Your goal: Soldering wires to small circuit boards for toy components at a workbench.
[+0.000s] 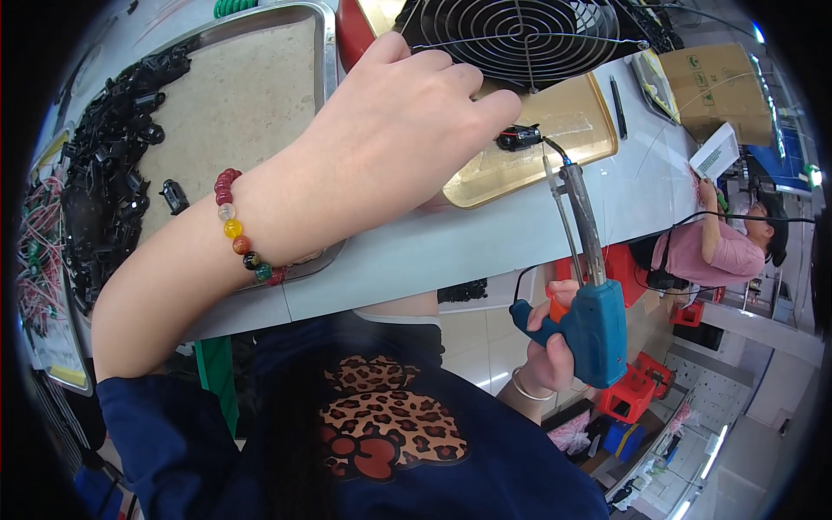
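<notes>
My left hand (pixel 416 121), a beaded bracelet at its wrist, reaches across the bench with its fingers curled closed. At its fingertips sits a small black plastic part (pixel 520 137) with a thin red line on it; the hand hides the exact grip. My right hand (pixel 550 347) is wrapped around a blue soldering gun (pixel 596 334), fingers by its orange trigger. The gun points upward, its bent tip and thin solder guide tube right beside the black part. Below the part lies a gold-coloured tray (pixel 494 184).
A metal tray (pixel 328 52) at the left holds many black parts (pixel 108 165). Behind my left hand stands a fan with a wire grille (pixel 520 35). A black pen (pixel 618 108), a cardboard box (pixel 719 91) and another person in pink (pixel 724 251) are at the right. Bundled wires (pixel 43 251) lie far left.
</notes>
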`<action>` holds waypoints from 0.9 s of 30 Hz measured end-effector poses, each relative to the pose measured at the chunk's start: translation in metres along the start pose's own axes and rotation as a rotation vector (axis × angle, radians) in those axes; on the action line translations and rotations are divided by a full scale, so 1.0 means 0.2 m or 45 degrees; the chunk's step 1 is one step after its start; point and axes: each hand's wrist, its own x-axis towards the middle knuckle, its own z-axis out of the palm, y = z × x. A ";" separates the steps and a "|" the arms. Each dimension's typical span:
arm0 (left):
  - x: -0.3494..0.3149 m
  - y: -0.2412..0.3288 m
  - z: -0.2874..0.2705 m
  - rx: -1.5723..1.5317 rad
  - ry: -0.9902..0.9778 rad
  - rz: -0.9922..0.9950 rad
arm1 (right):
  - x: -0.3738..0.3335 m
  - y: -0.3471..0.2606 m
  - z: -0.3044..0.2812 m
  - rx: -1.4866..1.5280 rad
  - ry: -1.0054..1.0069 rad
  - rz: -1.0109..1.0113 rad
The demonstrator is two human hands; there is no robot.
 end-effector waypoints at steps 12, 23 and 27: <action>0.00 0.00 -0.01 0.012 0.009 0.003 | 0.01 0.01 -0.02 0.030 -0.060 -0.011; 0.00 0.00 -0.01 -0.007 -0.019 -0.005 | 0.01 0.03 -0.03 0.002 -0.082 -0.033; 0.00 0.00 -0.02 -0.033 0.004 0.001 | 0.01 0.03 -0.02 -0.012 -0.076 -0.036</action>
